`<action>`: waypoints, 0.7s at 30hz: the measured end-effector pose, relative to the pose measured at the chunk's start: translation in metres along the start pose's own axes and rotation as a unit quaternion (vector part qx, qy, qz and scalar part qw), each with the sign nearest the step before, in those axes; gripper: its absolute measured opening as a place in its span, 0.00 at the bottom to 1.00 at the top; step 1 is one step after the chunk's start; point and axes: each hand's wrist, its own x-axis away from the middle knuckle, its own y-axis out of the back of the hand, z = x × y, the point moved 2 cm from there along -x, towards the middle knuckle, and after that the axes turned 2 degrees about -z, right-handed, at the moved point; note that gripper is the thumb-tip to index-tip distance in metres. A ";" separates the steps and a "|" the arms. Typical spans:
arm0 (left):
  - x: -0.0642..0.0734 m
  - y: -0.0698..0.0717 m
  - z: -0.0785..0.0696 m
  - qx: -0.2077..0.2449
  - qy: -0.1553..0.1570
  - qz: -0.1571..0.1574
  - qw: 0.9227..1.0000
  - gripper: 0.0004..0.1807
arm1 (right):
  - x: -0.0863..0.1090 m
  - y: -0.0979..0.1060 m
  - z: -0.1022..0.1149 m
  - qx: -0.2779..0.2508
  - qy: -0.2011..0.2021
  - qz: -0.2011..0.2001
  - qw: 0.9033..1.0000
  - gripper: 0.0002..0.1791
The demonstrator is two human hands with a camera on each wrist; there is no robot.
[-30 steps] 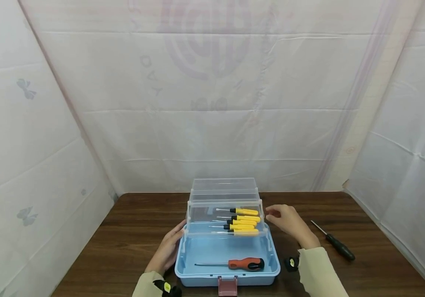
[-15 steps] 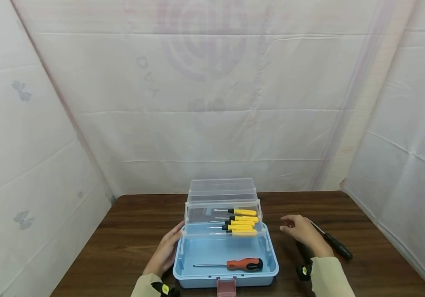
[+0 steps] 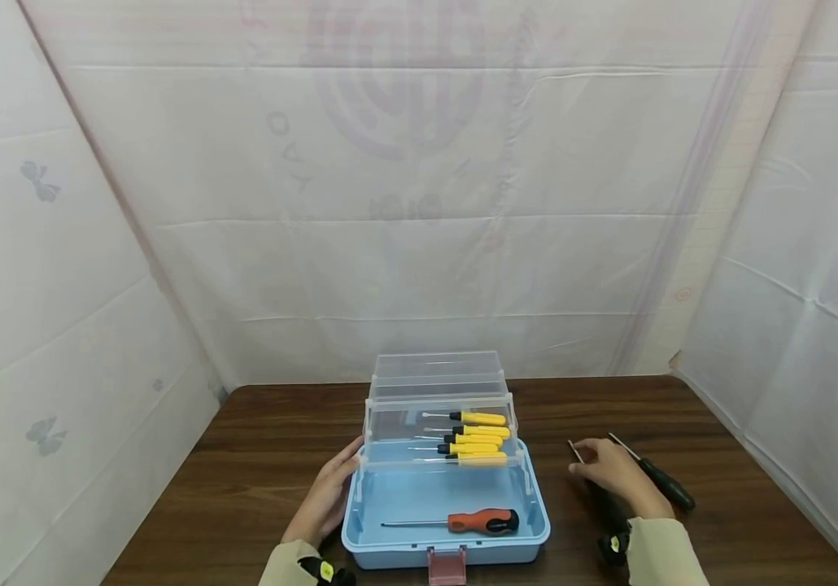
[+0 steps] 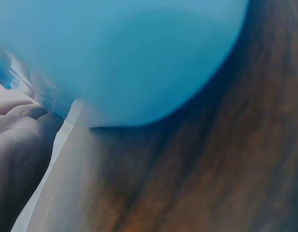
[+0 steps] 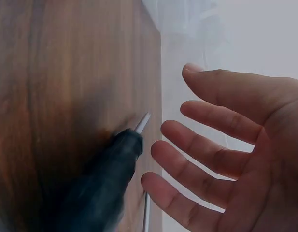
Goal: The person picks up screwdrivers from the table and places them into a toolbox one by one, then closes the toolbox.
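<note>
A light blue toolbox (image 3: 390, 557) stands on the table with its clear lid (image 3: 437, 366) raised. My left hand (image 3: 324, 496) rests against the box's left side, its fingers fairly straight along the wall. To the right of the box, my right hand (image 3: 613, 468) is above a black-handled screwdriver (image 5: 105, 179), partly hidden under it in the head view. In the right wrist view the thumb and fingers are spread and hold nothing. A second black-handled screwdriver (image 3: 666, 483) lies just right of that hand. Inside the box lies an orange-and-black screwdriver (image 3: 483, 522).
Several yellow-handled screwdrivers (image 3: 481, 418) lie in the clear tray part at the back of the box. A reddish latch (image 3: 447, 566) hangs at its front. Dark wooden table (image 3: 243, 488) surrounds it, with white sheeting (image 3: 419, 268) behind and at both sides.
My right hand has moved right and nearer the front, from beside the tray to over the black-handled screwdriver. The left hand stays against the box.
</note>
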 end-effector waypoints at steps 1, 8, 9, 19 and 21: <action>0.000 0.000 0.000 0.000 0.000 0.000 1.000 0.32 | 0.001 0.000 -0.001 0.002 -0.004 0.002 1.000 0.25; -0.001 0.002 0.001 -0.005 0.003 0.000 1.000 0.33 | 0.004 -0.002 -0.011 0.002 -0.026 0.025 0.999 0.28; -0.001 0.002 0.001 -0.005 0.004 0.000 1.000 0.33 | 0.004 -0.003 -0.012 0.003 -0.025 0.026 0.999 0.28; -0.001 0.002 0.000 -0.009 0.010 -0.002 1.000 0.33 | 0.010 -0.004 -0.022 -0.033 -0.059 0.050 0.996 0.31; -0.001 0.002 0.000 -0.010 0.010 -0.005 1.000 0.33 | 0.010 -0.005 -0.023 -0.037 -0.066 0.055 0.996 0.31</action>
